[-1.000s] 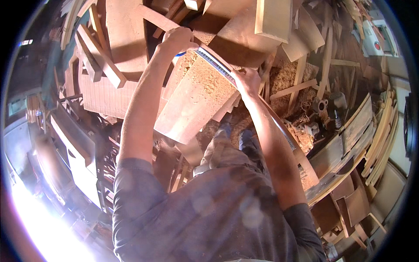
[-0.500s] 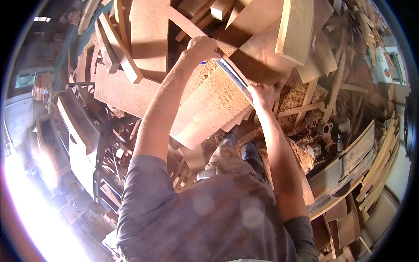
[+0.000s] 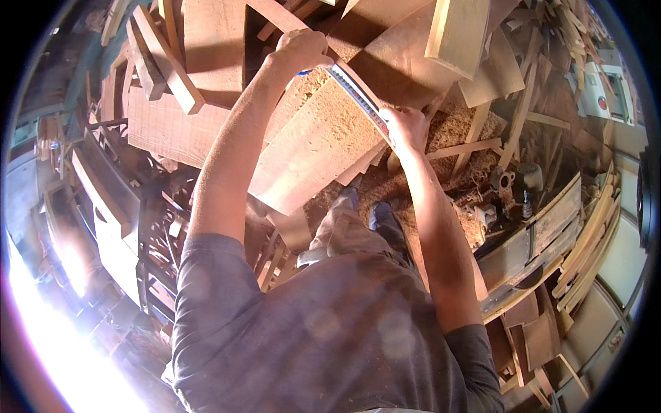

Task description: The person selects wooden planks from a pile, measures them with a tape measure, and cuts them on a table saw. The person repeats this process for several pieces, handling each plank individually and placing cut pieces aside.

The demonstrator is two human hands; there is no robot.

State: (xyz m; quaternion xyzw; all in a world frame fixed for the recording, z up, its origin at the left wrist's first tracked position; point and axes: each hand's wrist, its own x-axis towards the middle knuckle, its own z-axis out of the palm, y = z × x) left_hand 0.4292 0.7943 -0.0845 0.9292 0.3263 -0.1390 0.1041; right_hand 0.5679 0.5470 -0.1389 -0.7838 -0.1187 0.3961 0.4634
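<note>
Looking straight down here: the person has a long flat metal ruler with a blue edge [image 3: 358, 96] laid along the upper right edge of a big pale wooden board dusted with sawdust [image 3: 313, 148]. The board lies tilted on a messy pile of offcut wooden planks [image 3: 206, 48], with loose sawdust heaped on the floor [image 3: 441, 138] just beside it.

The left hand [image 3: 299, 49] is clenched around the far end of the ruler, and there's something small and blue peeking out under it, can't tell what. The right hand [image 3: 406, 127] is pinching the near end, fingers closed on it and pressing it to the board's edge.

My take on handling: the ruler looks thin and light, probably a bit springy, so holding it at both ends like this makes sense to keep it from bowing or sliding on that dusty surface. The board looks stiff and fairly heavy, best gripped along its long edges with both hands. Sawdust will make it slippery.

Grey metal machinery [image 3: 509, 182] sits off to the right.
</note>
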